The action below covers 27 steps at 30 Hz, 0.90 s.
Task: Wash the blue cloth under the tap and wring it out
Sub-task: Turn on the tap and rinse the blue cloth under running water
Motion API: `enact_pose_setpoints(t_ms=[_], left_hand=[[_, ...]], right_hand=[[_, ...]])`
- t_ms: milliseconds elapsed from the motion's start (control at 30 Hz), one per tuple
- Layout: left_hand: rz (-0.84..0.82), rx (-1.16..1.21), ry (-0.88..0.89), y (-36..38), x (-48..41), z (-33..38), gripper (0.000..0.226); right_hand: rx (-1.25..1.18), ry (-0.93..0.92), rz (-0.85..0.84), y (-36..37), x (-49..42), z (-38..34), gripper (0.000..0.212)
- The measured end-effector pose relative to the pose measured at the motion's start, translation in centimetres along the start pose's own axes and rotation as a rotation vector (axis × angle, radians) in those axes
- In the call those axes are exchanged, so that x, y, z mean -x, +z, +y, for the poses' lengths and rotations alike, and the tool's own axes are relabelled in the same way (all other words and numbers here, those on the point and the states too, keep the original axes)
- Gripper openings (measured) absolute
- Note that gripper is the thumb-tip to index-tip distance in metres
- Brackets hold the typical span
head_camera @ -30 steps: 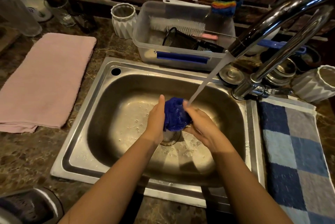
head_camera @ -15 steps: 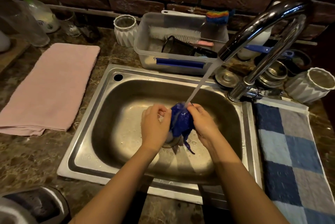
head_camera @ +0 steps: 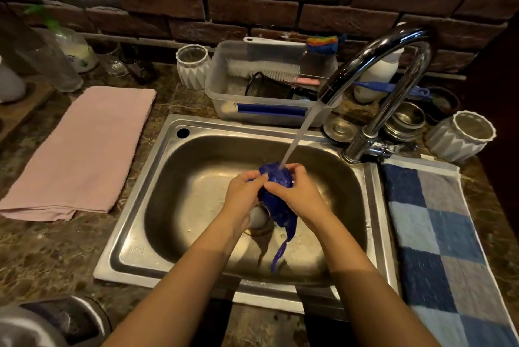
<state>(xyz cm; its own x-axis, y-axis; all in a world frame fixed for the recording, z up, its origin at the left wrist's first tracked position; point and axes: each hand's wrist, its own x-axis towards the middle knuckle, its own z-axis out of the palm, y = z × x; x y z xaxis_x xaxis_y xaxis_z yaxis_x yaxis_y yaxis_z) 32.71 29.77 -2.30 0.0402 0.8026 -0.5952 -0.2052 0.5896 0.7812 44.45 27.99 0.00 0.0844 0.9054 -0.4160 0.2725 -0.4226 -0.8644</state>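
The blue cloth [head_camera: 276, 178] is bunched up over the steel sink [head_camera: 157, 178], right under the running water from the chrome tap [head_camera: 373, 57]. My left hand [head_camera: 243, 196] grips its left side and my right hand [head_camera: 295, 195] grips its right side, thumbs pressed together on top. A wet tail of the cloth hangs down between my wrists toward the sink floor. The drain [head_camera: 259, 220] shows just below my left hand.
A folded pink towel [head_camera: 81, 150] lies left of the sink, a blue checked towel [head_camera: 438, 248] on the right. Behind stand a clear plastic tub [head_camera: 224, 94] with brushes, white ribbed pots [head_camera: 193, 66] [head_camera: 460, 136], steel bowls [head_camera: 405, 120], glass bottles [head_camera: 53, 63].
My hands have closed in together around the cloth, and its tail hangs lower and longer. The camera has tilted up, showing more wall.
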Motion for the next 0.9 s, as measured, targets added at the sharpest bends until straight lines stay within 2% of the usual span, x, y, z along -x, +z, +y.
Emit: enact_pose_setpoints(t_ms=[67,133,200,267,333,400,467,567,633,700,800,833,900], left_hand=[[-0.049,0.079,-0.072,0.1,0.2,0.2,0.032],[-0.087,0.144,-0.134,-0.1,0.3,0.4,0.038],[-0.063,0.209,-0.174,0.0,0.5,0.8,0.038],[-0.053,0.362,-0.214,0.3,0.8,1.4,0.030],[-0.064,0.509,-0.227,0.7,1.2,2.0,0.025],[-0.068,0.568,-0.223,0.9,1.2,2.5,0.030],[-0.111,0.606,-0.208,0.8,1.0,2.5,0.039],[-0.159,0.673,-0.156,0.4,0.4,2.3,0.037],[-0.116,0.737,-0.117,0.0,-0.2,2.3,0.027],[-0.032,0.791,-0.090,-0.2,-0.8,2.1,0.032],[0.102,0.620,-0.043,0.0,-1.8,1.3,0.061],[0.091,0.494,-0.032,0.2,-1.9,1.1,0.063],[0.002,0.229,-0.047,0.5,-1.5,1.1,0.051]], right_hand=[[0.187,-0.063,-0.029,-0.1,0.1,-0.1,0.064],[0.165,-0.126,-0.108,-0.2,0.3,0.0,0.063],[0.080,-0.153,-0.073,-0.4,0.5,0.5,0.056],[-0.009,-0.100,-0.013,-0.4,0.5,1.2,0.045],[-0.162,0.003,-0.087,0.0,0.8,1.8,0.030],[-0.403,0.100,-0.122,0.5,1.1,2.1,0.023],[-0.557,0.106,-0.085,0.5,1.3,2.0,0.018],[-0.382,0.016,-0.007,-0.5,1.6,1.6,0.020],[-0.300,0.013,0.037,-1.4,1.4,1.7,0.023],[-0.269,0.040,0.037,-2.0,1.3,1.6,0.029],[-0.223,0.012,0.017,-2.1,1.2,0.9,0.030],[-0.227,-0.010,0.030,-2.1,1.0,0.4,0.030],[-0.245,-0.034,0.081,-2.2,0.3,-0.7,0.028]])
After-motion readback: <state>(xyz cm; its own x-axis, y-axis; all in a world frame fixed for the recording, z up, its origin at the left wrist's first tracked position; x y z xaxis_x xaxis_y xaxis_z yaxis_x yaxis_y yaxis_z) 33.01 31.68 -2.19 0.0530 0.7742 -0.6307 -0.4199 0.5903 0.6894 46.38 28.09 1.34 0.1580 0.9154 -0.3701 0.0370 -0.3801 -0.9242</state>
